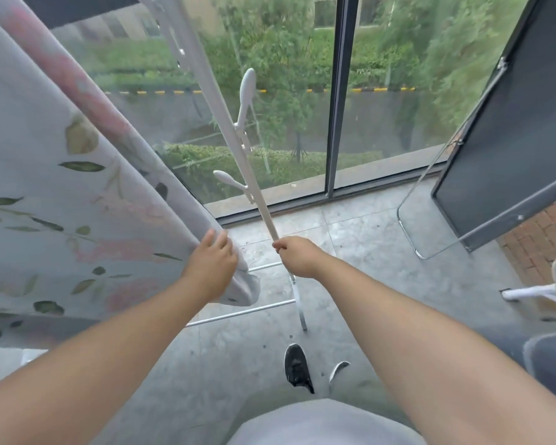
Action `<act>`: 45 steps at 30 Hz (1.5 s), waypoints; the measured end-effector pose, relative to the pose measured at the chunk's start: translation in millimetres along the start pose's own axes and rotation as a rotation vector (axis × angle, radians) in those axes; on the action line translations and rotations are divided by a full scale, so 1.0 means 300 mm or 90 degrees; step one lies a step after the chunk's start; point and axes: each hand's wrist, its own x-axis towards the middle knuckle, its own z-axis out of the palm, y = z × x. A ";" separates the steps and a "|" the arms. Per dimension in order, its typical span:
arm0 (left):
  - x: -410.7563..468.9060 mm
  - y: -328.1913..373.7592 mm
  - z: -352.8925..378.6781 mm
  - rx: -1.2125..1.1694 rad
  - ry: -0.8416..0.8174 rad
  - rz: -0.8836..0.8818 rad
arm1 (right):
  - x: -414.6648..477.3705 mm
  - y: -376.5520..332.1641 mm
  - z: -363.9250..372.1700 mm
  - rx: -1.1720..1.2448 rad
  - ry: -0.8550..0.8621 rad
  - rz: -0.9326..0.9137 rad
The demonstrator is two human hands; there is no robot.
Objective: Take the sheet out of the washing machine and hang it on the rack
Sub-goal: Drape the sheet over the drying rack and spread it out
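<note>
I'm on a home's glazed balcony. Tall window panes (392, 130) overlook hedges (280, 165), the floor (360, 271) is grey tile, and a drying rack (212, 91) stands before me.

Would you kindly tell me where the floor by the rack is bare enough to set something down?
Bare floor lies between the rack pole and the leaning metal frame, up to the window. A second patch lies left of the black shoe. It is crowded under the sheet, where the lower rails cross.
</note>
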 end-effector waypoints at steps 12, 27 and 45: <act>0.133 0.053 -0.101 -0.035 -0.322 -0.211 | 0.176 0.203 -0.299 0.013 -0.064 0.010; 0.084 0.066 -0.167 -0.453 -0.223 -0.609 | 0.370 -0.108 -0.566 -0.269 -0.133 -0.157; 0.197 -0.211 -0.322 -1.349 0.572 -1.282 | 0.649 -0.493 -0.598 -0.481 -0.356 -0.437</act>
